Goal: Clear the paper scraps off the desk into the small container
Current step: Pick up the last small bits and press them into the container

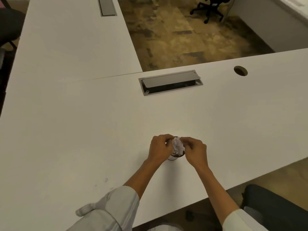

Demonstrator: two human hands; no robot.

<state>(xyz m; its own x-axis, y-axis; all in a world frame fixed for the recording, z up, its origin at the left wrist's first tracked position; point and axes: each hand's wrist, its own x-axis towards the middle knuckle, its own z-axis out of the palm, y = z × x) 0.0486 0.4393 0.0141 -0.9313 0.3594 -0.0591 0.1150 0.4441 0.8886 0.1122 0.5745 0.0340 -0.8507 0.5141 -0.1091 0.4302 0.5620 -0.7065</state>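
we are at the tail end of the job, as we judge it: both hands are gathered over the small container (175, 157), which stands on the white bench (83, 130) near its front edge, and a wad of crumpled paper scraps (178, 146) sits between our fingers right above its mouth. the bench around it shows no other loose paper that we can make out, only a few faint marks lower left, so this looks like the last load going in.

the left hand (160, 148) has its grip curled in tight, fingertips pinching the left side of the wad; the right hand (195, 150) mirrors it, its grip pressed together on the right side of the same paper. neither hand is spread. whether the fingers also touch the rim of the container we cannot tell, since the hands cover most of it and only a dark sliver of rim and a pale bit of wall show beneath the paper.

the wad looks bulky against the container's narrow mouth and stands above it, so the next move calls for pushing or packing it down with the fingertips, then letting go without dragging scraps back out. the container looks light; a sideways shove could tip it, so the press should go straight down, perhaps with one hand steadying the wall.
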